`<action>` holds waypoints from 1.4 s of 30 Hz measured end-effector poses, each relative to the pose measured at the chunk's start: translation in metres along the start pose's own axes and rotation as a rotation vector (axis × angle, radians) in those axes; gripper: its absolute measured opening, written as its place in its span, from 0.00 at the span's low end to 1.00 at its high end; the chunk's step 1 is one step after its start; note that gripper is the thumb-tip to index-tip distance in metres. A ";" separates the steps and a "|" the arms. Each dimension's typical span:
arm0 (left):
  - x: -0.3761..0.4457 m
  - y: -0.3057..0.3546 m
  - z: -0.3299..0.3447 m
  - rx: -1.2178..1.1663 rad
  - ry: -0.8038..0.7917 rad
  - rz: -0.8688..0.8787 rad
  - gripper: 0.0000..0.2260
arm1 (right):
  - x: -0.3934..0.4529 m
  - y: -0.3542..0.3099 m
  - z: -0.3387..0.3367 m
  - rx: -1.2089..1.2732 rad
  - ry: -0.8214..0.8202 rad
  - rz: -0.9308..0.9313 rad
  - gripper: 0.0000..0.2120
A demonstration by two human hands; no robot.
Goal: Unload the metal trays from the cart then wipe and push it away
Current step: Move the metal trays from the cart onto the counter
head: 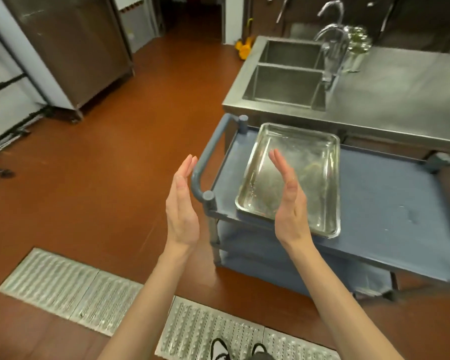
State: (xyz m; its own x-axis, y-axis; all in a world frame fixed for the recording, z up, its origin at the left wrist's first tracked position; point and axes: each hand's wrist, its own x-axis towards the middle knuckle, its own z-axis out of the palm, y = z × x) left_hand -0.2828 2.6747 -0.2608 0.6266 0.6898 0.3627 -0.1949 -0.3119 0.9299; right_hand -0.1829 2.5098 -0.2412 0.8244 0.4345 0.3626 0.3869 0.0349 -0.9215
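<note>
Straight, relaxed fingers (277,158) on both sides hold nothing: the left hand (181,206) and right hand (291,203) are raised with palms facing each other, apart. The right hand is in front of the metal tray (312,162), which lies on the top shelf of the blue cart (374,203), near its handle (205,162). The cart stands just beside the steel tabletop (400,87) with its double sink (283,81).

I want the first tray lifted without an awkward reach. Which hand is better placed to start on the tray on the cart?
The right hand, probably. It is open and in line with the metal tray on the cart, while the left hand, also open, is out past the cart handle. The lift likely needs both.
</note>
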 end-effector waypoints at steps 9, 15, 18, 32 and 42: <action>0.030 -0.032 0.060 -0.061 -0.182 -0.150 0.24 | 0.019 0.029 -0.042 -0.090 0.217 0.073 0.39; 0.043 -0.063 0.100 -0.036 -0.237 -0.266 0.22 | 0.027 0.064 -0.069 -0.149 0.325 0.219 0.32; 0.051 -0.079 0.117 0.030 -0.240 -0.292 0.22 | 0.035 0.087 -0.085 -0.205 0.347 0.291 0.27; 0.069 -0.178 0.170 0.472 -0.253 -0.508 0.20 | 0.038 0.227 -0.153 -0.837 0.307 0.691 0.19; 0.090 -0.213 0.186 0.809 -0.276 -0.435 0.14 | 0.051 0.259 -0.178 -0.879 0.268 0.809 0.10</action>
State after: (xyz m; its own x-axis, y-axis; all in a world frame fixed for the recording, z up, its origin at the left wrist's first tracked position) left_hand -0.0447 2.6818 -0.4371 0.6966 0.7059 -0.1279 0.6126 -0.4926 0.6181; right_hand 0.0329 2.3804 -0.4362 0.9753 -0.1537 -0.1584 -0.2150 -0.8240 -0.5243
